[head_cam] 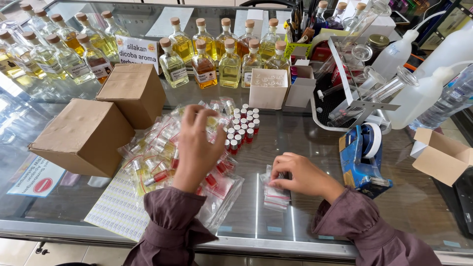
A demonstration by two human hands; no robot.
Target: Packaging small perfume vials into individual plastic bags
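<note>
We see the left hand (197, 148) raised over the bagged vials (162, 162), fingers curled around a small vial (213, 120) near the fingertips; grip looks pinched, contents blurred. Right hand (300, 175) lies flat on the glass counter (305, 216), fingers pressed down on a stack of small zip bags (276, 194), not closed around them. Red-capped vials (242, 125) stand upright just beyond the left hand. Blue tape dispenser (364, 157) sits right of the right hand. Two cardboard boxes (84, 135) at left.
</note>
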